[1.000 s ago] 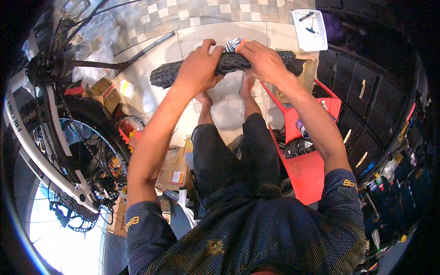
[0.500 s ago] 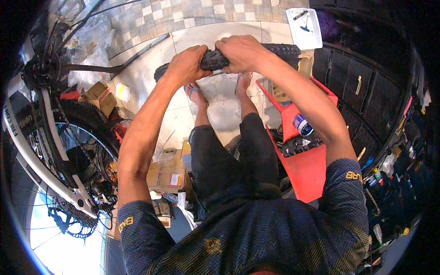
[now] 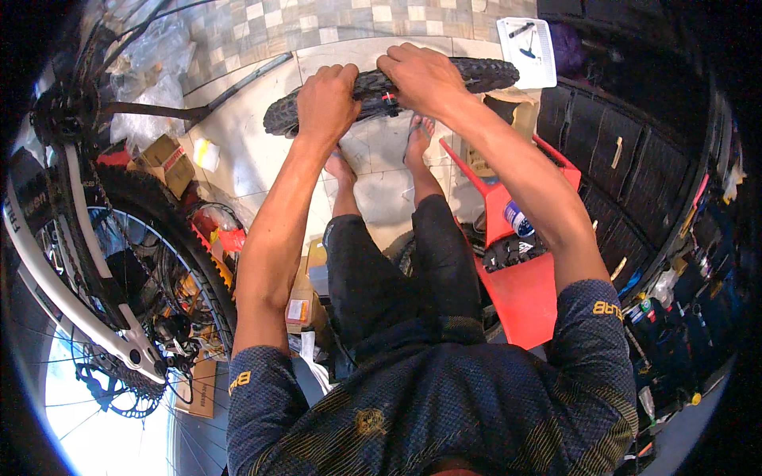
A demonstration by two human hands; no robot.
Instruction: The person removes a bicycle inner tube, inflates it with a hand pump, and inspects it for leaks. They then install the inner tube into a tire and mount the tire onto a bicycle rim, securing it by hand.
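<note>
A bicycle wheel with a knobby black tire point(image 3: 486, 73) stands before me, above my feet, seen from its top edge. My left hand point(image 3: 327, 101) is closed over the tire left of its middle. Just to the right, my right hand point(image 3: 421, 77) wraps the tire too, knuckles up. Between the hands, below the tread, a small red and black hub part point(image 3: 389, 99) shows. The lower part of the wheel and most of its spokes are hidden, and my fingertips are out of sight behind the tire.
A white-framed bicycle point(image 3: 59, 278) stands at my left. To the right are a red plastic stool point(image 3: 520, 297) with a purple-and-white tub point(image 3: 518, 219), and black drawers point(image 3: 591, 151). A white tray point(image 3: 542, 67) with tools lies far right. A cardboard box point(image 3: 165, 163) sits left.
The wheel has tilted and turned, so its hub side now shows between my hands. Both hands have shifted slightly away from me, still gripping the tire, and my left forearm has swung right.
</note>
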